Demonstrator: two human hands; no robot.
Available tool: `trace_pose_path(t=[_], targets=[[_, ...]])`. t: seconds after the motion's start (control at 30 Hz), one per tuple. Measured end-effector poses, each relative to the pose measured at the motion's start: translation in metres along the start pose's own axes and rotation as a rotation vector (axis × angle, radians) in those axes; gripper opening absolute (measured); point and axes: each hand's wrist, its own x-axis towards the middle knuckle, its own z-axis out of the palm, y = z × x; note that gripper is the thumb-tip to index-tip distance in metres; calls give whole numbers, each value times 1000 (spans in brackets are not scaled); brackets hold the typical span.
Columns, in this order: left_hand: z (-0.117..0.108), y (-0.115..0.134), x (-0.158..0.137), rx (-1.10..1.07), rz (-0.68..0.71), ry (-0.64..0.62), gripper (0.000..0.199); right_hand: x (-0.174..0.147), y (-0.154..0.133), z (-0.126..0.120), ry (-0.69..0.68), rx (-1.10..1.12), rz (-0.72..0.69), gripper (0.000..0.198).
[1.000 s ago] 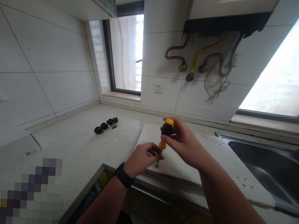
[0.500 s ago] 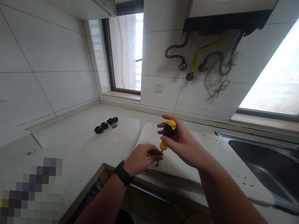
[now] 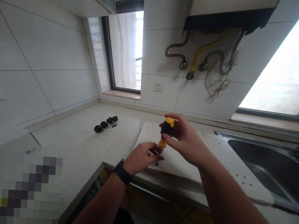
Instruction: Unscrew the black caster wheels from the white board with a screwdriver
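Right hand (image 3: 185, 142) gripping screwdriver (image 3: 166, 131) upright, left hand (image 3: 142, 156) pinching its shaft (near board (image 3: 213, 154) edge)

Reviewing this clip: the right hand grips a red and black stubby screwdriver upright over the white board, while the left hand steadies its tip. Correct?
Not quite: the stubby screwdriver is yellow and black, not red. The head view shows the right hand gripping it upright over the white board, the left hand at its tip.

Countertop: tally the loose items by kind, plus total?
Screwdriver, held upright in the right hand: 1
White board, left hand resting on it: 1
Black caster wheels: 4, as far as can be told
Total: 6
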Motion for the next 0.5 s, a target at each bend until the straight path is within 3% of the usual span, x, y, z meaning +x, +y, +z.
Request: trace_pose_path(t=[0.1, 0.17, 0.3, 0.5], targets=[[-3, -3, -3, -26, 57, -122, 26, 0, -2, 1, -14, 72, 5, 56], [-4, -6, -4, -71, 49, -137, 26, 1, -4, 2, -29, 109, 5, 57], [-1, -7, -2, -47, 13, -59, 18, 0, -6, 4, -60, 107, -5, 56], [3, -4, 1, 70, 1, 40, 14, 1, -7, 5, -5, -95, 48, 58]])
